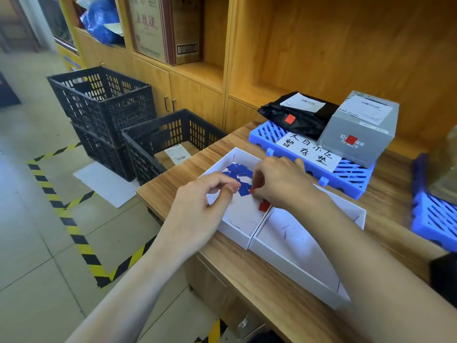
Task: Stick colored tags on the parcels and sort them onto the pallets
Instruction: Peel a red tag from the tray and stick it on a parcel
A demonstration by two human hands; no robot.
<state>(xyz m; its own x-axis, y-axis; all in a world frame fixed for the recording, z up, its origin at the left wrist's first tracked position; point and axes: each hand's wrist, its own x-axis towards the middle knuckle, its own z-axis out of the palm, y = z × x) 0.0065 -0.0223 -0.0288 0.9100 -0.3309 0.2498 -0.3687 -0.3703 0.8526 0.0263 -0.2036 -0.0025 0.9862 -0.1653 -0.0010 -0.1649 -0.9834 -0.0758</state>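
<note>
Floor tiles (22,194), pale and marked with black-and-yellow hazard tape (74,233), run left of the wooden counter (272,288); orange-brown shelving (321,45) rises behind it. Left of the counter stand stacked black crates (99,105), and a lower black crate (173,134) holds a labelled cardboard parcel (173,154). On the counter's far side lies a blue pallet (346,174), long axis running left to right, with a handwritten paper sign (309,151). Resting on that pallet are a grey box parcel (363,127) and a black bag parcel (299,115), each carrying a red tag. A second blue pallet (432,219) sits at the counter's right end. Nearer the counter's front edge, two open white trays (296,263) lie side by side; the left one (237,231) holds blue tags (238,170) and red tags (264,205). Above it, the right hand (282,181) pinches a small red tag (252,189), which points towards the left hand (210,201), fingers curled, thumb and forefinger pinched just beside it.
</note>
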